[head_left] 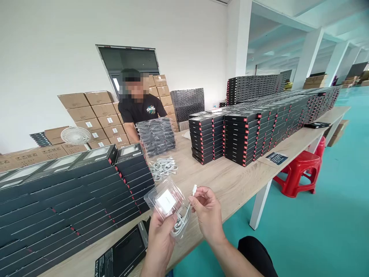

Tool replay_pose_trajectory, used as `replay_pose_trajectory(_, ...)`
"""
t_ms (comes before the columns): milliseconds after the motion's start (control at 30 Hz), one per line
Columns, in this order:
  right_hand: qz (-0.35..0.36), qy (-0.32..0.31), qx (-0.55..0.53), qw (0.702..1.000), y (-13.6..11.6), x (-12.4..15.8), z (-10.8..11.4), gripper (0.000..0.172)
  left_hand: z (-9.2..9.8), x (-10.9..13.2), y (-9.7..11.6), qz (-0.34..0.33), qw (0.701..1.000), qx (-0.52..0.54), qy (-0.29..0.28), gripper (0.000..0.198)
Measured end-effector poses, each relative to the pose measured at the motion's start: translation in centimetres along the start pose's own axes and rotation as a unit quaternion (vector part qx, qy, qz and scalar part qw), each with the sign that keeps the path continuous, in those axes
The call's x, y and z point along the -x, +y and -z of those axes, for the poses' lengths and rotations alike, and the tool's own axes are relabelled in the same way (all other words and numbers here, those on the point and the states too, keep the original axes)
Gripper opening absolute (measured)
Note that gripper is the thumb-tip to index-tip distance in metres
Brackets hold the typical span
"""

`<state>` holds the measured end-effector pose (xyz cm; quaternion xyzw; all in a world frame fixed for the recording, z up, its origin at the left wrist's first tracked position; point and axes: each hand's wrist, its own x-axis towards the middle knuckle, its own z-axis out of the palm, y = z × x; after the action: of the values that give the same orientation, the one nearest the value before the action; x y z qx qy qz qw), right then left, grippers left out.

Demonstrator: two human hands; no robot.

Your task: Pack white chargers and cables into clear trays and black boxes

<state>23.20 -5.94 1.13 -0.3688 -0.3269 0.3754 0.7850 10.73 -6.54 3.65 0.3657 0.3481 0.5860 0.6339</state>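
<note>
My left hand is closed on a clear plastic tray, with the thumb over its near edge. A white charger block sits in the tray's upper part, and a coiled white cable lies at its lower right, near my left fingertips. Between thumb and fingers, my right hand pinches the cable's end, the white plug pointing up. A stretch of cable runs from that plug down to the coil. Farther off on the table lies a pile of white cables.
Stacks of black boxes stand at left, and more black stacks at right on the wooden table. An opened black box lies near my left forearm. Opposite, a person stands behind bagged black pieces. A red stool is at right.
</note>
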Motion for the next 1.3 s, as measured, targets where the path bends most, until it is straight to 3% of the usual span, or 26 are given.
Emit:
replay_pose_trajectory(100, 0.067, -0.069, 0.118, 0.988, -0.6, 0.0, -0.4, 0.016, -0.1, -0.1, 0.0, -0.016, 1.0, 0.003, -0.021, 0.08)
replay_pose_trajectory(200, 0.125, -0.124, 0.237, 0.955, -1.3, -0.2, -0.6, 0.024, -0.1, -0.1, 0.0, -0.028, 0.999, -0.001, -0.026, 0.083)
replay_pose_trajectory(433, 0.191, -0.191, 0.485, 0.832, -2.1, -0.6, -0.9, 0.041, 0.2, 0.1, -0.2, -0.034, 0.999, -0.008, -0.021, 0.078)
replay_pose_trajectory(700, 0.172, -0.259, 0.64, 0.703, -3.1, -1.1, -1.9, 0.036, 0.6, 0.0, -0.7, 0.003, 1.0, 0.008, -0.02, 0.076)
replay_pose_trajectory(867, 0.215, -0.309, 0.686, 0.623, -3.6, -0.7, -2.3, 0.025, 0.7, 0.5, -0.5, 0.028, 0.999, 0.02, -0.028, 0.078)
replay_pose_trajectory(967, 0.227, -0.349, 0.691, 0.591, -3.7, -0.6, -2.0, 0.031, 0.6, 0.7, -0.8, 0.039, 0.999, 0.029, -0.025, 0.078)
replay_pose_trajectory(1000, 0.218, -0.355, 0.688, 0.594, -3.7, -0.7, -1.7, 0.035, 0.6, 0.7, -1.0, 0.044, 0.998, 0.033, -0.019, 0.078)
replay_pose_trajectory(1067, 0.189, -0.36, 0.665, 0.626, -3.7, -1.1, -0.9, 0.04, 0.6, 0.7, -1.2, 0.051, 0.997, 0.051, 0.008, 0.08)
replay_pose_trajectory(1200, 0.11, -0.391, 0.521, 0.751, -3.0, -2.5, 1.3, 0.042, 0.5, 0.6, -1.0, 0.053, 0.993, 0.094, 0.046, 0.087)
replay_pose_trajectory(1300, 0.081, -0.419, 0.409, 0.807, -2.2, -3.1, 2.6, 0.043, 0.1, 0.7, -0.5, 0.057, 0.994, 0.086, 0.042, 0.088)
